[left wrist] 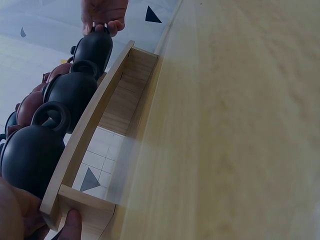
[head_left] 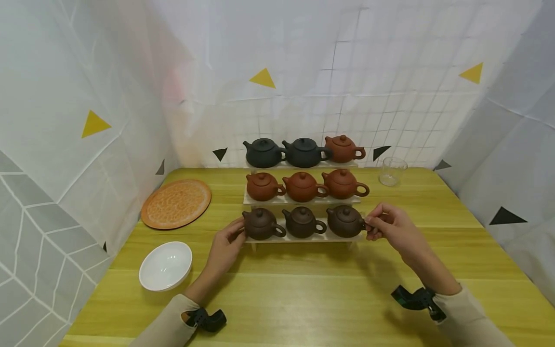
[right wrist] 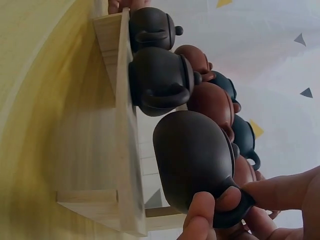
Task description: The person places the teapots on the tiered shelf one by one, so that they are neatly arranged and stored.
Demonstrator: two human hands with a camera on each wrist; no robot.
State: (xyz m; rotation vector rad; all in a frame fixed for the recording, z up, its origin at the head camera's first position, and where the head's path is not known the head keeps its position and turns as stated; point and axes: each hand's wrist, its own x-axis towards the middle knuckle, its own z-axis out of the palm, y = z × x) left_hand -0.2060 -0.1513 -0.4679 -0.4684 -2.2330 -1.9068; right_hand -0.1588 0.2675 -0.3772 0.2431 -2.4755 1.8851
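A three-tier wooden rack (head_left: 299, 241) bears rows of clay teapots. My right hand (head_left: 396, 229) pinches the handle of the dark brown teapot (head_left: 344, 222) at the right end of the lowest tier. In the right wrist view a gap shows between this teapot (right wrist: 192, 157) and the shelf board (right wrist: 125, 130). At the rack's left end, my left hand (head_left: 226, 243) grips the lowest shelf, its thumb (left wrist: 71, 226) below the board. The left dark brown teapot (head_left: 260, 224) is right beside those fingers. Between these two stands another dark brown teapot (head_left: 300, 223).
Red-brown teapots (head_left: 302, 187) fill the middle tier. On top are two black teapots (head_left: 263, 154) and a red-brown one (head_left: 342, 150). Left of the rack lie a round orange-brown mat (head_left: 177, 205) and a white bowl (head_left: 166, 266). A glass cup (head_left: 390, 173) stands at the back right.
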